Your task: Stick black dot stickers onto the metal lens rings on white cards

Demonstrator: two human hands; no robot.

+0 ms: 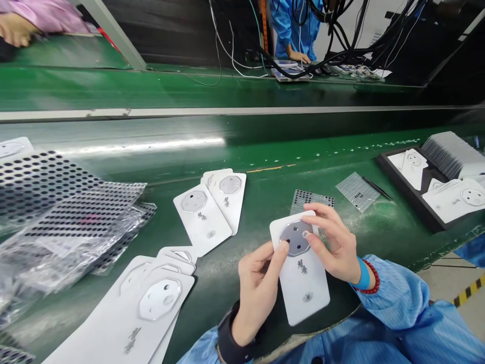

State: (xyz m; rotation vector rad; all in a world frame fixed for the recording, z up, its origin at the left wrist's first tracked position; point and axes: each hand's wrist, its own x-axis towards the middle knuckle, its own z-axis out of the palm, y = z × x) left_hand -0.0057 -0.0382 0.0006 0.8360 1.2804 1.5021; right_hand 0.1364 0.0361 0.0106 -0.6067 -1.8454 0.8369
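Note:
A white rounded-corner panel (303, 288) is tilted in front of me at the near edge of the table. It has a grey octagonal window with dark round spots, and printed characters below. My left hand (259, 285) grips its left edge, the thumb lying over the window beside a black spot. My right hand (335, 242) is at the upper right corner, fingers on the edge and thumb on the window. Just behind the panel lies a sheet of black dots (312, 198). Right of it rest a clear dotted sheet (357, 191) and black tweezers (378, 188).
Similar white panels (204, 217) lie overlapped left of centre, with a larger stack (151, 308) at the near left. Perforated sheets in plastic (68, 217) cover the left side. A black tray (401, 189) with panels stands at right. Co-workers' hands (299, 54) show beyond the ledge.

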